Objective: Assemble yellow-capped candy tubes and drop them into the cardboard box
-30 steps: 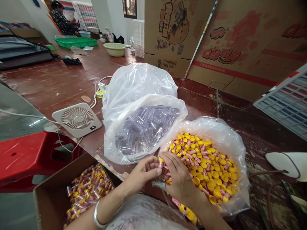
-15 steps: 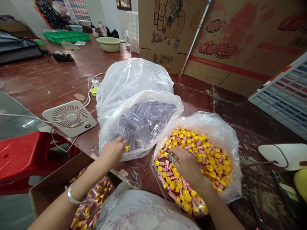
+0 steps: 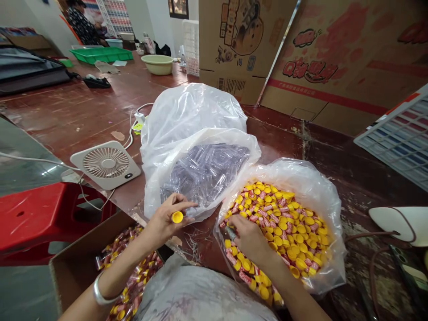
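Observation:
My left hand (image 3: 169, 218) is closed around a small yellow cap (image 3: 177, 217), its hollow end facing me; whether a clear tube is also between the fingertips, I cannot tell. Just beyond it, a white plastic bag (image 3: 152, 178) gapes over a heap of clear plastic tubes (image 3: 207, 167). My right hand (image 3: 249, 236) dips into another clear bag (image 3: 321, 183), full of small red-and-white patterned pieces with yellow caps (image 3: 294, 236). Its fingers are curled together, a grey wrap (image 3: 230, 232) on one of them, and the fingertips are partly hidden.
A cardboard box (image 3: 72, 254) of capped pieces stands low on the left, beside a red stool (image 3: 33, 214). A white fan (image 3: 107, 165) with its cord lies on the table's left edge. Large cartons (image 3: 294, 102) and a crate (image 3: 397, 133) border the right. One person (image 3: 83, 24) sits far back.
My left hand has drawn back from the tubes and turned, showing the yellow cap's hollow end. My right hand has shifted slightly left and toward me within its bag. The view has swung slightly left.

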`<state>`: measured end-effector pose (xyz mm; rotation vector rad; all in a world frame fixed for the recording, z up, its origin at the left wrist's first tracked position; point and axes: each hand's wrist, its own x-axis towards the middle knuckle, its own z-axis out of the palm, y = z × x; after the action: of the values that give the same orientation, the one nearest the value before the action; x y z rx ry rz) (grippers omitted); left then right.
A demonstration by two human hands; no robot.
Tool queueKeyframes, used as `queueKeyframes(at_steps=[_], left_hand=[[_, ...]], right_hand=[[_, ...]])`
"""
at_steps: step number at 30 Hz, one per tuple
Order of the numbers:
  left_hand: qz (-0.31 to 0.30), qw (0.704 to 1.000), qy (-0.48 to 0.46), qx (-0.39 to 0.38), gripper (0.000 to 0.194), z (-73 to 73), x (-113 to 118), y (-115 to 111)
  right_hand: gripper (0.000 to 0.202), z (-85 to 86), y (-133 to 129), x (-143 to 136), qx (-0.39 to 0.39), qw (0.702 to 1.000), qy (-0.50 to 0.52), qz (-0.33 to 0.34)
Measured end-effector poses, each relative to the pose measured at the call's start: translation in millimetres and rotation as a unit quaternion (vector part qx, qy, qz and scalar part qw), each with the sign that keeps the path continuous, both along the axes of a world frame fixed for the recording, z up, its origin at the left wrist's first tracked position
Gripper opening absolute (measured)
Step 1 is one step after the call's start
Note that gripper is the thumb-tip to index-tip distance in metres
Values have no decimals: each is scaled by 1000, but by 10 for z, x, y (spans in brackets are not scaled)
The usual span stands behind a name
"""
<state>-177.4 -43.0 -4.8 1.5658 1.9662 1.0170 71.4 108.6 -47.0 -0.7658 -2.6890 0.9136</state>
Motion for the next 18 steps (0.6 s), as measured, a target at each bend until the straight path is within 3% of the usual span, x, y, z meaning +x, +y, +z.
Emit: queueKeyframes(at_steps=[1, 3, 5, 7, 11, 14, 18], left_hand=[[-8, 1000, -22, 16, 30, 11, 75, 4], [-27, 998, -52, 38, 29, 17, 229, 38], [-56, 995, -69, 50, 28, 12, 372, 100], [-96, 991, -81, 48, 27, 11, 495, 173], [-144, 981, -130, 25, 22, 52, 681, 262], [-120, 968, -220, 3, 30, 72, 771, 250], [-64, 906, -418, -27, 41, 17, 891, 217]], right_hand=[[11, 23, 5, 3, -52, 995, 75, -45], [8, 128, -16, -1, -156, 956, 217, -123], [13, 295, -72, -7, -205, 917, 304, -158], [19, 469, -140, -8, -153, 916, 344, -141], [28, 662, -217, 0, 42, 940, 337, -16], [34, 654, -214, 19, 64, 951, 296, 62], [56, 529, -262, 19, 103, 963, 221, 111]])
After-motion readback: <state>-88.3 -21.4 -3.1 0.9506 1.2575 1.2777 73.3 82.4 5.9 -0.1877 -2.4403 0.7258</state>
